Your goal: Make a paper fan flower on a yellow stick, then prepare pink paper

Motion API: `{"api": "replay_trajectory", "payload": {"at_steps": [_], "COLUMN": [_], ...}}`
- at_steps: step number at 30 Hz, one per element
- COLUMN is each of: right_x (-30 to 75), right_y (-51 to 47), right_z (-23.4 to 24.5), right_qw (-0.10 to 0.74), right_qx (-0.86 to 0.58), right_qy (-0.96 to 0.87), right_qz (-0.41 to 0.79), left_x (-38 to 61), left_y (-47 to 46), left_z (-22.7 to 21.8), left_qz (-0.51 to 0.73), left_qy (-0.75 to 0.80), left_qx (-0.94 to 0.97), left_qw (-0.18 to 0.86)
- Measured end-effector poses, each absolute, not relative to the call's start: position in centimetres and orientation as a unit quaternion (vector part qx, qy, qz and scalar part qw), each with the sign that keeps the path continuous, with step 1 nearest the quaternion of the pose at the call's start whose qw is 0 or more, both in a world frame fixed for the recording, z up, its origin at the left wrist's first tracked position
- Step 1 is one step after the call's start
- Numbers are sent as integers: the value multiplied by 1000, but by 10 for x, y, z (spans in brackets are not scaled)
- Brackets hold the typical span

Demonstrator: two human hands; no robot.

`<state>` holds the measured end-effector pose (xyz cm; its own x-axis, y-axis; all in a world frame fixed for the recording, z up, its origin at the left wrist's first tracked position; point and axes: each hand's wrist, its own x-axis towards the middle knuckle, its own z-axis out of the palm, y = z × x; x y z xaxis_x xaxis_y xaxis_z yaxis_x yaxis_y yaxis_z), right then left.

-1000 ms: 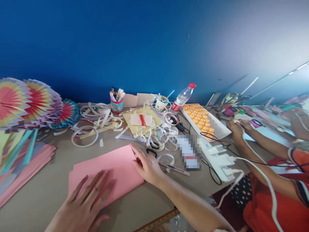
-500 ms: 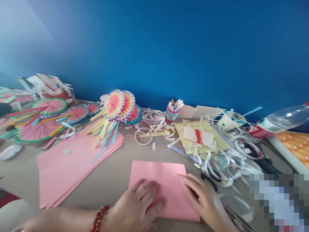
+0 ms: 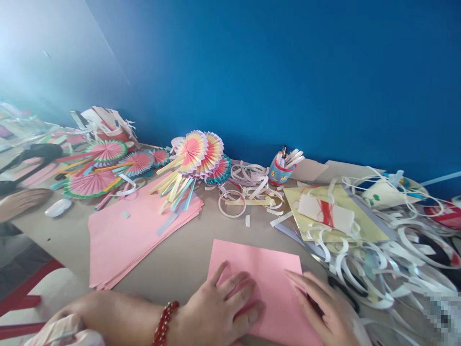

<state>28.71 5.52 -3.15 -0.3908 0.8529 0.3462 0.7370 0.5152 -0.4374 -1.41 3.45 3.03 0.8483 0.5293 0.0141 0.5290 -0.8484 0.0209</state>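
A pink sheet of paper [image 3: 259,269] lies flat on the brown table [image 3: 180,264] in front of me. My left hand [image 3: 219,307] rests palm down on its near left part, fingers spread and pressing flat; a red bead bracelet [image 3: 163,324] is on that wrist. My right hand [image 3: 324,307] lies on the sheet's right edge with fingers stretched out flat. Neither hand holds anything.
A stack of pink sheets [image 3: 133,235] lies to the left. Folded paper fans [image 3: 198,151] and flat rosettes [image 3: 97,168] stand by the blue wall. A pen cup [image 3: 281,170], white paper rings [image 3: 234,197], yellow sheet [image 3: 334,211] and paper strips [image 3: 389,259] crowd the right. Another person's hand [image 3: 19,202] shows far left.
My view has swung left, so the fans and pink stack came into sight and the co-worker on the right left the picture. Both hands stay flat on the pink sheet.
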Motion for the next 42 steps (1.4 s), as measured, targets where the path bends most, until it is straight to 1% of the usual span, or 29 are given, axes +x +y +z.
{"api": "replay_trajectory", "payload": {"at_steps": [5, 12, 16, 20, 27, 36, 42], "right_x": [281, 285, 282, 275, 271, 272, 270], "right_y": [59, 57, 59, 59, 55, 55, 51], "right_z": [-16, -27, -20, -10, -9, -3, -3], "right_qw": [277, 274, 279, 270, 233, 211, 212], "right_qx": [-464, -475, -463, -465, -480, -474, -487], "right_qy": [-835, -831, -839, -841, -845, -854, -846], "right_qz": [105, 94, 68, 55, 47, 25, 36], "left_x": [-15, -14, -12, -12, -19, -21, -22], "left_y": [32, 37, 38, 37, 35, 36, 36], "left_z": [25, 34, 40, 40, 25, 24, 20], "left_qz": [11, -7, -16, -18, -8, -13, 0], "left_qy": [274, 266, 267, 274, 275, 296, 286], "left_qx": [961, 964, 963, 962, 960, 944, 946], "left_qw": [10, -5, -8, 15, 58, 149, 154]}}
